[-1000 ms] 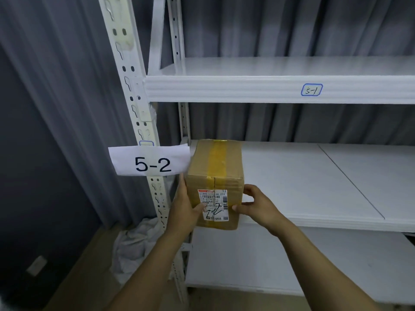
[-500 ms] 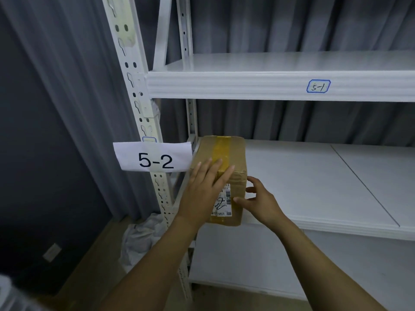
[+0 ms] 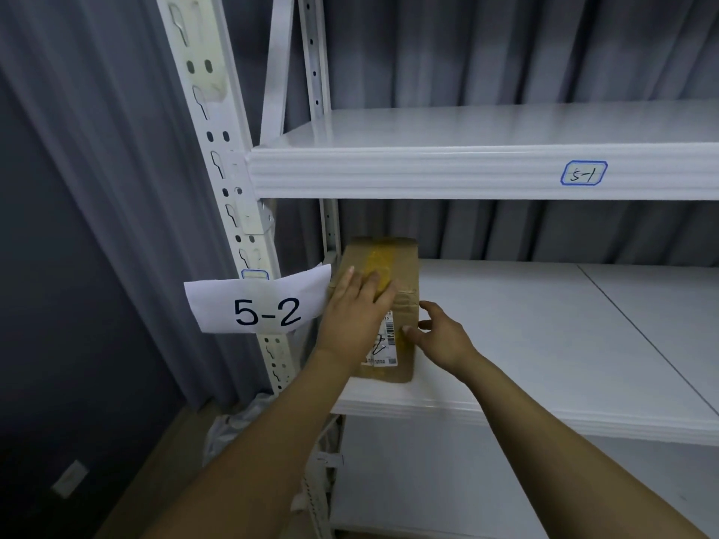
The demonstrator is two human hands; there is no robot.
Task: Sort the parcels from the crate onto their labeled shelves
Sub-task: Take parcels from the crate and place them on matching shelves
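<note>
Since half a second earlier, the parcel [image 3: 404,266] had slid farther back, so that it sat wholly on the middle shelf [image 3: 525,336] at its left end, just right of the 5-2 sign [image 3: 264,305]. The left hand [image 3: 356,317] lay flat on its taped top, fingers straight, gripping nothing. The right hand [image 3: 439,336] was slack, thumb touching the near face. This parcel looked placed (its own label was too small to read). With the crate out of view, the remaining work could not be judged.

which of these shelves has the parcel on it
The middle shelf, beside the printed 5-2 sign: the cardboard parcel sits at its left end. The shelf above, tagged 5-1, shows no parcel.
</note>
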